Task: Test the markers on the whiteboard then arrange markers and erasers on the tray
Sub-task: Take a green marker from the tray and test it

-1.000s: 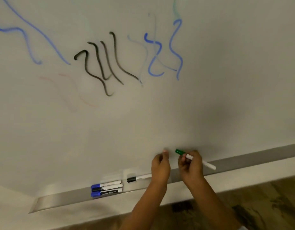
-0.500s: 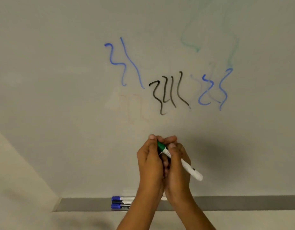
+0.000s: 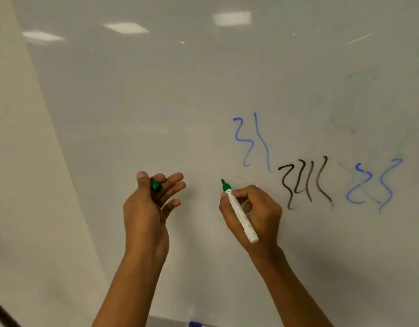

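Observation:
My right hand (image 3: 253, 211) grips an uncapped green marker (image 3: 240, 212) with a white barrel, its green tip pointing up and left against the whiteboard (image 3: 156, 102). My left hand (image 3: 148, 204) is raised to the left of it and pinches the green cap (image 3: 155, 185) between thumb and fingers, the other fingers spread. Blue squiggles (image 3: 252, 142), black squiggles (image 3: 305, 182) and more blue squiggles (image 3: 373, 185) mark the board to the right of my hands. A blue marker cap (image 3: 195, 324) peeks in at the bottom edge.
Faint green smears (image 3: 352, 107) show on the board's upper right. A beige wall (image 3: 22, 185) borders the board on the left. Ceiling lights reflect near the board's top. The tray is almost wholly out of view below.
The cap has come off the green marker: my hands have separated, the left holding the cap, the right the marker. Both hands rose up the board and the view tilted upward, hiding the tray.

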The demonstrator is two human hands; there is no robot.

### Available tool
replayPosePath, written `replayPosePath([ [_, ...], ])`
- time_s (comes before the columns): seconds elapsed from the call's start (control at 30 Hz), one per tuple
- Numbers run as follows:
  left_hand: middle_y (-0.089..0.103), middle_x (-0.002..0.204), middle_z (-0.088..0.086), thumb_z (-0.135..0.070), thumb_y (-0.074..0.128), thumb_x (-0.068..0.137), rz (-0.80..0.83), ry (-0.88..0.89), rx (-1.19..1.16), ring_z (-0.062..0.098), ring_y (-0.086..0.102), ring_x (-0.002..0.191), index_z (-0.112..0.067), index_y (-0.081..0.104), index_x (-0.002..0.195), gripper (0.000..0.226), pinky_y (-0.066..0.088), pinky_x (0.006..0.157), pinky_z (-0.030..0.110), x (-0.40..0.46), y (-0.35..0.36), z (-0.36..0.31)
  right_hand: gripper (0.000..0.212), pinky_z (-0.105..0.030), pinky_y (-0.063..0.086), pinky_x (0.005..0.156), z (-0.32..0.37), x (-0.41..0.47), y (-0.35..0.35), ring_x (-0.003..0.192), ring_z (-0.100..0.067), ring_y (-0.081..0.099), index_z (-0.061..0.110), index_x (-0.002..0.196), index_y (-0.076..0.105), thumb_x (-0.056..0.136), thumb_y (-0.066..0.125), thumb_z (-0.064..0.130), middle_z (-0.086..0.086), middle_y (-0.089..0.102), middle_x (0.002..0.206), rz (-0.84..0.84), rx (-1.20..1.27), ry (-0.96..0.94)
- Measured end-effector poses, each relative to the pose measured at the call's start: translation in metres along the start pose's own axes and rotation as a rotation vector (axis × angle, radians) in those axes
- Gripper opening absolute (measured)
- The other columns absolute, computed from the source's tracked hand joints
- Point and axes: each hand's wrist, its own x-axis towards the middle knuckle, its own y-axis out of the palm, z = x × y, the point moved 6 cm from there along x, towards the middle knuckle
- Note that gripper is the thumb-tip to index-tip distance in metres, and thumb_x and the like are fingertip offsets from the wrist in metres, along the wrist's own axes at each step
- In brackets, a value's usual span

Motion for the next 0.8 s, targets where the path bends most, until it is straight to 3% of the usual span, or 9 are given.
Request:
replayPosePath([
  [0.1, 0.078, 0.095, 0.006, -0.044, 0.036, 0.102, -0.016, -0.035, 0.020, 0.018, 0.075, 0.083, -0.016, 0.061, 0.087, 0.041, 0.051, 0.071, 0.033, 0.006, -0.005, 0.007, 0.023, -0.032, 0.043, 0.040, 0.004, 0.005, 0.005, 0.046, -0.018, 0.050, 0.004, 0.063, 0.067, 0.078, 0.080, 0.016, -0.005, 0.057, 0.055, -0.027, -0.108, -0.243],
  [0.17, 0.078, 0.095, 0.007, -0.044, 0.037, 0.102, -0.004, -0.048, 0.026, 0.018, 0.075, 0.083, -0.015, 0.062, 0.090, 0.041, 0.051, 0.071, 0.033, 0.010, -0.006, 0.010, 0.026, -0.030, 0.042, 0.040, -0.001, -0.007, -0.002, 0.044, -0.017, 0.048, 0.004, 0.059, 0.064, 0.078, 0.079, 0.014, -0.004, 0.055, 0.053, -0.072, -0.125, -0.240],
  [0.3, 0.078, 0.095, 0.007, -0.045, 0.037, 0.101, 0.041, -0.071, 0.022, 0.018, 0.074, 0.081, -0.014, 0.063, 0.090, 0.042, 0.052, 0.070, 0.033, 0.014, -0.002, 0.015, 0.028, -0.030, 0.042, 0.038, -0.016, -0.058, -0.005, 0.043, -0.014, 0.050, 0.005, 0.057, 0.064, 0.076, 0.081, 0.016, -0.002, 0.056, 0.053, 0.074, -0.158, -0.226],
  [0.4, 0.078, 0.096, 0.007, -0.045, 0.036, 0.101, 0.077, -0.088, 0.011, 0.017, 0.073, 0.079, -0.015, 0.062, 0.091, 0.041, 0.051, 0.069, 0.032, 0.015, 0.003, 0.021, 0.026, -0.028, 0.044, 0.038, -0.016, -0.042, -0.020, 0.043, -0.014, 0.051, 0.001, 0.060, 0.065, 0.074, 0.082, 0.015, -0.004, 0.058, 0.053, -0.022, -0.136, -0.172],
  [0.53, 0.078, 0.097, 0.006, -0.044, 0.034, 0.102, 0.128, -0.141, -0.034, 0.014, 0.071, 0.075, -0.016, 0.061, 0.090, 0.041, 0.051, 0.066, 0.031, 0.012, 0.014, 0.037, 0.023, -0.028, 0.043, 0.042, 0.000, 0.005, -0.022, 0.045, -0.016, 0.051, 0.000, 0.064, 0.067, 0.077, 0.082, 0.011, -0.005, 0.059, 0.055, -0.119, -0.174, -0.269],
  [0.7, 0.077, 0.100, 0.008, -0.040, 0.030, 0.104, 0.232, -0.332, -0.185, 0.014, 0.073, 0.077, -0.015, 0.060, 0.092, 0.041, 0.050, 0.069, 0.031, 0.006, 0.032, 0.067, 0.028, -0.031, 0.044, 0.038, -0.036, -0.043, -0.033, 0.041, -0.015, 0.050, 0.000, 0.060, 0.065, 0.078, 0.080, 0.016, -0.005, 0.057, 0.052, -0.052, -0.170, -0.174],
  [0.8, 0.077, 0.103, 0.009, -0.039, 0.031, 0.104, 0.252, -0.460, -0.284, 0.016, 0.075, 0.086, -0.015, 0.060, 0.094, 0.039, 0.050, 0.076, 0.034, 0.001, 0.034, 0.081, 0.037, -0.034, 0.045, 0.037, -0.048, -0.073, -0.050, 0.040, -0.015, 0.051, 0.004, 0.063, 0.063, 0.084, 0.071, 0.033, -0.003, 0.056, 0.050, -0.077, -0.075, 0.178],
])
